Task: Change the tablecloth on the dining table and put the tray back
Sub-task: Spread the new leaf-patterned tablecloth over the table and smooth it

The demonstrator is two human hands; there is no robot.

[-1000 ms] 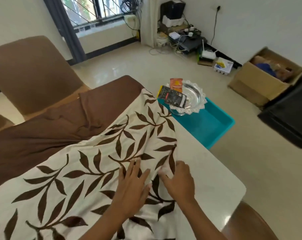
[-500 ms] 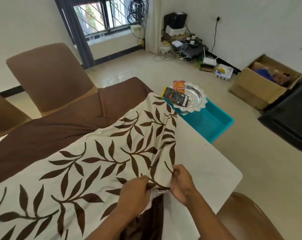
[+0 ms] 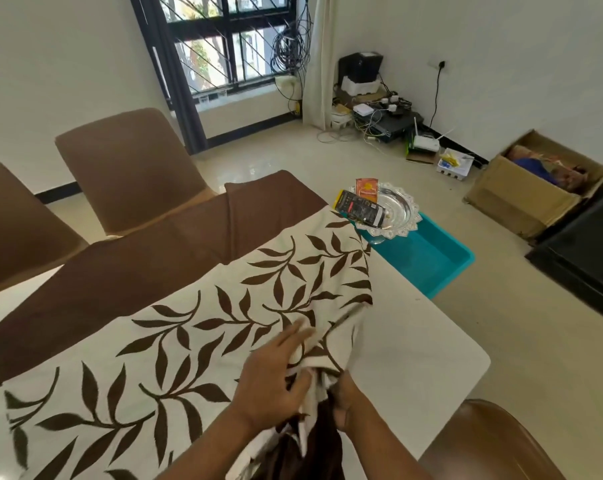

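White walls and a pale glossy floor (image 3: 501, 323) surround a white bench (image 3: 431, 348), with a dark-framed window (image 3: 224, 43) at the back and a tangle of cables and small electronics (image 3: 379, 116) in the far corner. Across the left and middle of the bench lies the tablecloth (image 3: 196, 327), cream with brown leaves and a plain brown band along its far side, while the bench's right part shows bare. Near the bench's near edge, toward the near right corner, the cloth's right side is gathered into a bunch. On that bunch rests the left hand (image 3: 272, 375), its fingers stretched straight over the fabric, released rather than clenched and a little blurred. Just to its right, the right hand (image 3: 348, 407) grasps the gathered cloth from below, fingers curled round it, with brown fabric hanging down between the two wrists. Off the bench, just past its far right corner, the silver tray (image 3: 402, 211) with a lacy rim sits at the near end of a teal tub (image 3: 431, 261); whether it stands inside or on the rim is unclear. Leaning in the tray are a dark packet (image 3: 360, 209) and an orange sachet (image 3: 366, 188). Two brown chairs (image 3: 127, 174) stand along the far left side, another (image 3: 483, 445) at the near right corner, and an open cardboard box (image 3: 532, 195) sits by the right wall
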